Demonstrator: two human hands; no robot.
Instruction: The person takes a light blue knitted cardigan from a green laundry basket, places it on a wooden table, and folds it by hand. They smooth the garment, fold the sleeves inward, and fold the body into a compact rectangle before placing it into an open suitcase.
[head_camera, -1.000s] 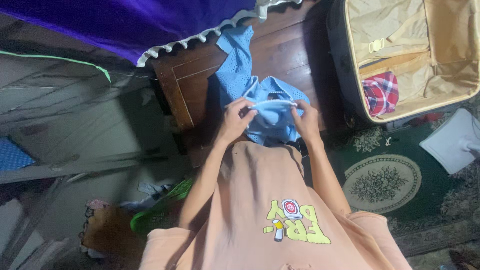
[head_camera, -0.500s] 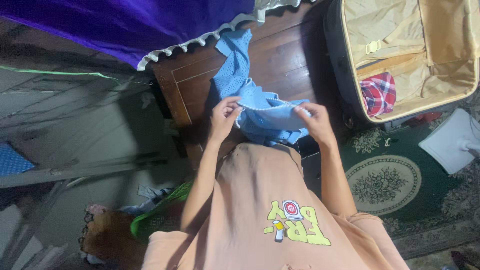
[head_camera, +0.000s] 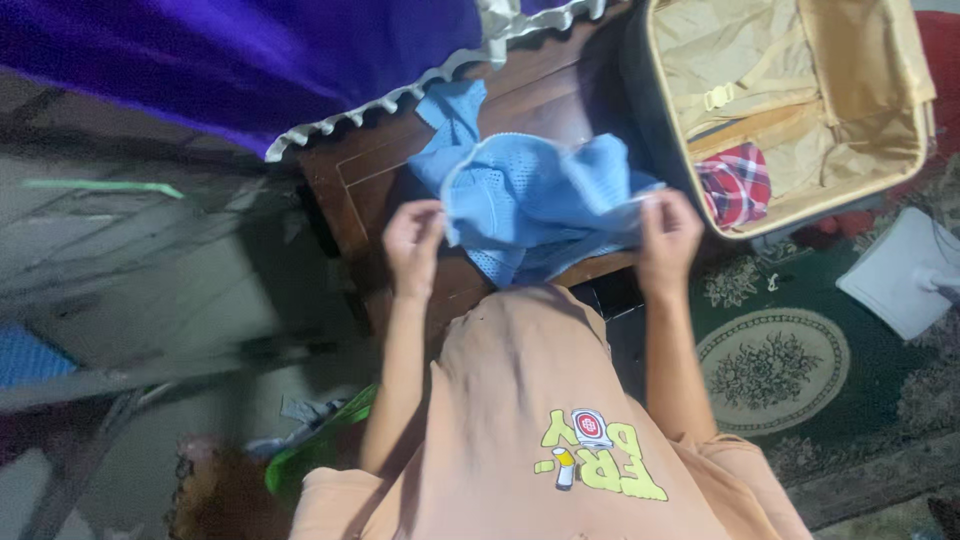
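Stretching blue mesh garment (head_camera: 530, 200) wide over dark wooden surface (head_camera: 360, 190): left hand (head_camera: 413, 236) pinching one edge, right hand (head_camera: 668, 230) pinching other. Open suitcase (head_camera: 860, 160) just beside, plaid cloth (head_camera: 737, 185) inside.

Your light blue perforated garment (head_camera: 530, 195) is stretched wide, white-trimmed edge up, its far end draped on the dark wooden tabletop (head_camera: 365, 175) near its front edge.
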